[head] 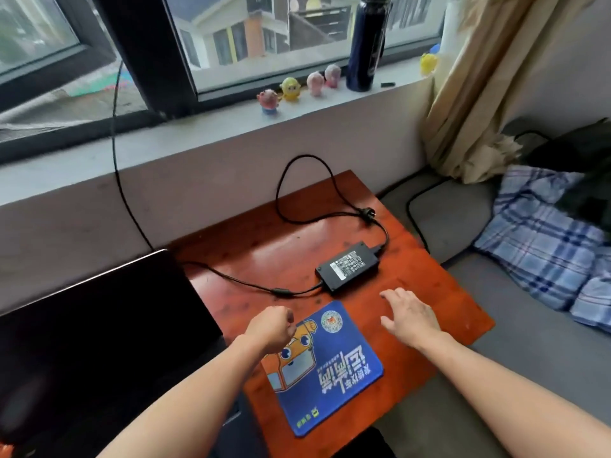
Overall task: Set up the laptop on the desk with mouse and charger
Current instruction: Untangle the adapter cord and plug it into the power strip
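Our left hand (272, 327) was fisted, holding nothing visible, over the mousepad (325, 365); our right hand (410, 317) hovered open and empty near the charger (347, 267).

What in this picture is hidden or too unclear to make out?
- Laptop, head view: the screen is dark and the left frame edge cuts it off; no keyboard is visible.
- Thin charger cable: its end goes behind the laptop, so whether it is plugged in is hidden.
- Power brick: the label print is too small to read.
- Left hand: curled into a fist; anything inside is hidden.
- Mouse: none in view.
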`<state>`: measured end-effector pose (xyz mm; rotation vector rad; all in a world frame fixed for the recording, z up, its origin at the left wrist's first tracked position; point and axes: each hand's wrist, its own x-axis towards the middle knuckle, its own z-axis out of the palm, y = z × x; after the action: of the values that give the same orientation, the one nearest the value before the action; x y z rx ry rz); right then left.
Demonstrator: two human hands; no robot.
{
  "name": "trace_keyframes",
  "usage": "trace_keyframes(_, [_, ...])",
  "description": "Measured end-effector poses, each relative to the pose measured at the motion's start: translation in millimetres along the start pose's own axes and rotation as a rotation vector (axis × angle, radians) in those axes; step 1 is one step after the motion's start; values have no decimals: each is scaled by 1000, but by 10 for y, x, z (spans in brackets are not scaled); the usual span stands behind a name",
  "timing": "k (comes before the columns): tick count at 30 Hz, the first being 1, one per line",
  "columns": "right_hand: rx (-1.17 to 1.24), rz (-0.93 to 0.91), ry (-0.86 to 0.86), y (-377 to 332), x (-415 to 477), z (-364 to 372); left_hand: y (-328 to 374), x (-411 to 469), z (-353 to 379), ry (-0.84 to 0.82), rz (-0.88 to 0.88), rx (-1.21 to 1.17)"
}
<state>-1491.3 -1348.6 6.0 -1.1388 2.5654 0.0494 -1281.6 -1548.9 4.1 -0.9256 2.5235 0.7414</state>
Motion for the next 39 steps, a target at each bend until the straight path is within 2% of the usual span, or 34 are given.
trace_keyframes(8, [-91, -192, -35, 209, 1271, -270, 260, 419, -20, 0, -203, -92])
trace_keyframes(13, [-209, -303, -138, 307, 1756, -252, 506, 691, -23, 78, -239, -101])
trace_keyframes(15, [-300, -348, -111, 373, 1883, -199, 635, 837, 46, 67, -258, -95])
trace_keyframes(17, [-363, -385, -83, 402, 1916, -166, 723, 915, 98, 64, -232, -37])
trace_keyframes(20, [-329, -435, -182, 475, 1935, -165, 795, 1051, 158, 66, -197, 83])
trace_keyframes(23, [-158, -472, -306, 525, 1859, -259, 855, 1129, 206, 49, -187, 156])
trace_keyframes(25, [-84, -523, -281, 505, 1811, -385, 908, 1167, 227, 69, -143, 199])
trace_keyframes(27, [-16, -570, -173, 461, 1791, -556, 954, 1195, 180, 104, -109, 164])
trace_keyframes(29, [82, -576, 14, 457, 1785, -703, 954, 1187, 39, 134, -124, -11])
trace_keyframes(30, [149, -526, 115, 469, 1785, -761, 933, 1168, -55, 147, -141, -104])
trace_keyframes(32, [358, -285, 239, 508, 1790, -834, 870, 1118, -239, 182, -144, -239])
trace_keyframes(34, [667, 50, 142, 512, 1759, -872, 848, 1038, -371, 210, -123, -323])
trace_keyframes(36, [1072, 282, -153, 380, 1697, -884, 853, 942, -463, 195, -108, -457])
trace_keyframes(37, [1235, 311, -316, 290, 1670, -876, 868, 917, -492, 175, -118, -572])
trace_keyframes(39, [1343, 184, -487, 57, 1585, -889, 865, 826, -553, 138, -131, -718])
